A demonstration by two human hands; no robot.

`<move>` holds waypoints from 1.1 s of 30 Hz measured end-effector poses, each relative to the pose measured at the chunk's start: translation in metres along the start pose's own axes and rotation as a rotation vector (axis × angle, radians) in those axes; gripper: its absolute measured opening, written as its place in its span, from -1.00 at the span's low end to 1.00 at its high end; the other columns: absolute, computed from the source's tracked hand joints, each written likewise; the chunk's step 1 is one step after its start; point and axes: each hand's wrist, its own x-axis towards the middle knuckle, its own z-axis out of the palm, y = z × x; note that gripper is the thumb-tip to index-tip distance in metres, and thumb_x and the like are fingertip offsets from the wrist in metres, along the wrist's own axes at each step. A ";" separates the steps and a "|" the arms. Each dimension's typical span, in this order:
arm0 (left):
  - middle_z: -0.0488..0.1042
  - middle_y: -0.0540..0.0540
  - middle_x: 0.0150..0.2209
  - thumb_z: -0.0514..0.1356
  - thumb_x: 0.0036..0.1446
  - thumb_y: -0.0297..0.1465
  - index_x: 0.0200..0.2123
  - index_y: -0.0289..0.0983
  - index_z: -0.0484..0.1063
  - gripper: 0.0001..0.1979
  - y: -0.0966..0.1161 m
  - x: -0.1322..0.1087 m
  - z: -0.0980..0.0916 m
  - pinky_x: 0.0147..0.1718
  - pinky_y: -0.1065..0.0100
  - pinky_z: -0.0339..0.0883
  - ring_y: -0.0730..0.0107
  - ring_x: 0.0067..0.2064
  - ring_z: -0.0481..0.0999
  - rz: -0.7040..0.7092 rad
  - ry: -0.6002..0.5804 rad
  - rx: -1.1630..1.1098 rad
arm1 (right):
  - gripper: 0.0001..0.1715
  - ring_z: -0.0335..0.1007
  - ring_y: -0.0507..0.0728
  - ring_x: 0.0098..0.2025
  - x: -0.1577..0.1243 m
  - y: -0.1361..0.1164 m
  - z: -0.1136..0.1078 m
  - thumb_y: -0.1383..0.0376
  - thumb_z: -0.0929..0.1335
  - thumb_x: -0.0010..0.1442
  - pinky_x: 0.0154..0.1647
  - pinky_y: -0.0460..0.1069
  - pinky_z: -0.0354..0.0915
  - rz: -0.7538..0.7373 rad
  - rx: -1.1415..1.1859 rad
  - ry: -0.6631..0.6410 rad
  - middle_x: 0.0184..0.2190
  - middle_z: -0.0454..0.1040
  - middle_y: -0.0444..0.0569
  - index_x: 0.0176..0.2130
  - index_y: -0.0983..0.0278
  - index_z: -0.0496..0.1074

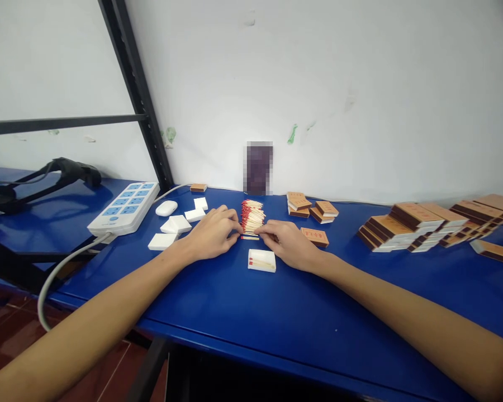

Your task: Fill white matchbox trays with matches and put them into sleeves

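Head view: The left hand [218, 233] is positioned at the left edge of the match pile [254, 218], fingers curled, thumb near forefinger; the right hand [288, 243] is at the opposite edge, forefinger extended. Whether either hand is pinching a match cannot be determined. The pile lies on the desk [235, 307] between the hands; most visible red heads face left. One match [250, 238] lies crosswise at its near end. The tray [264, 255], just in front of the pile, contains a few matches, also heads left.

Recommended handling: Keep fingertips low. Apply light, even pressure from both sides; excess force may scatter the thin sticks. Maintain head direction. Keep the right wrist clear of the tray, which could shift if bumped.
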 end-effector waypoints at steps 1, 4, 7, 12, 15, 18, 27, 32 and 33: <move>0.42 -0.11 -0.23 0.11 0.20 -0.42 -0.20 -0.22 0.56 -0.78 0.000 0.000 0.000 -0.22 0.26 0.17 0.27 -0.19 0.30 0.002 0.005 -0.007 | -0.69 0.33 0.04 -0.38 0.000 0.000 0.000 0.45 0.24 0.25 -0.30 -0.05 0.21 -0.003 0.004 -0.001 -0.39 0.48 -0.04 -0.17 0.28 0.55; 0.42 -0.11 -0.23 0.11 0.19 -0.42 -0.23 -0.22 0.56 -0.79 0.000 -0.001 0.001 -0.20 0.25 0.18 0.27 -0.20 0.31 0.003 0.021 -0.031 | -0.70 0.32 0.03 -0.39 0.000 0.000 -0.001 0.44 0.24 0.25 -0.32 -0.06 0.19 -0.007 0.009 -0.009 -0.39 0.47 -0.05 -0.18 0.28 0.55; 0.41 -0.10 -0.23 0.12 0.19 -0.41 -0.26 -0.22 0.55 -0.81 0.000 -0.001 0.001 -0.19 0.25 0.18 0.28 -0.20 0.32 0.002 0.028 -0.049 | -0.70 0.31 0.03 -0.39 0.000 -0.001 -0.001 0.45 0.25 0.25 -0.33 -0.06 0.17 -0.002 0.001 -0.019 -0.41 0.46 -0.06 -0.19 0.28 0.55; 0.41 -0.08 -0.25 0.12 0.20 -0.41 -0.18 -0.20 0.52 -0.80 0.000 -0.001 0.001 -0.22 0.26 0.16 0.28 -0.20 0.31 -0.014 0.031 -0.033 | -0.71 0.31 0.03 -0.39 0.000 -0.001 -0.001 0.44 0.25 0.25 -0.34 -0.06 0.16 -0.013 0.007 -0.013 -0.43 0.45 -0.07 -0.22 0.27 0.56; 0.40 -0.08 -0.26 0.11 0.21 -0.41 -0.15 -0.20 0.51 -0.79 -0.001 0.000 0.001 -0.23 0.27 0.15 0.28 -0.21 0.31 -0.013 0.023 -0.020 | -0.71 0.32 0.03 -0.38 0.000 -0.001 -0.001 0.44 0.25 0.25 -0.33 -0.06 0.17 -0.012 0.017 -0.010 -0.41 0.46 -0.07 -0.19 0.28 0.55; 0.40 -0.09 -0.26 0.10 0.22 -0.41 -0.18 -0.21 0.52 -0.80 -0.002 0.000 0.001 -0.24 0.27 0.14 0.29 -0.22 0.31 -0.011 0.015 -0.009 | -0.71 0.32 0.03 -0.38 0.000 -0.001 -0.001 0.44 0.25 0.24 -0.33 -0.06 0.18 -0.008 0.026 0.002 -0.39 0.47 -0.06 -0.17 0.27 0.54; 0.41 -0.10 -0.26 0.08 0.24 -0.40 -0.18 -0.19 0.55 -0.76 -0.003 0.000 0.000 -0.25 0.26 0.13 0.27 -0.22 0.32 -0.013 -0.008 0.039 | -0.75 0.27 0.01 -0.43 -0.001 0.001 0.000 0.46 0.28 0.20 -0.36 -0.07 0.15 -0.006 0.004 0.022 -0.44 0.42 -0.08 -0.26 0.29 0.54; 0.42 -0.11 -0.26 0.07 0.24 -0.40 -0.15 -0.18 0.56 -0.74 -0.002 0.000 0.001 -0.28 0.26 0.12 0.27 -0.23 0.31 -0.009 -0.016 0.049 | -0.73 0.27 0.01 -0.43 -0.001 0.001 0.000 0.47 0.27 0.20 -0.36 -0.08 0.15 -0.011 0.012 0.004 -0.45 0.42 -0.09 -0.24 0.29 0.55; 0.42 -0.11 -0.26 0.07 0.24 -0.40 -0.14 -0.18 0.56 -0.74 -0.002 0.000 0.001 -0.28 0.27 0.12 0.27 -0.23 0.31 -0.007 -0.015 0.047 | -0.72 0.27 0.01 -0.43 -0.001 0.001 0.000 0.48 0.27 0.20 -0.36 -0.08 0.15 -0.010 0.011 -0.002 -0.44 0.42 -0.08 -0.24 0.29 0.55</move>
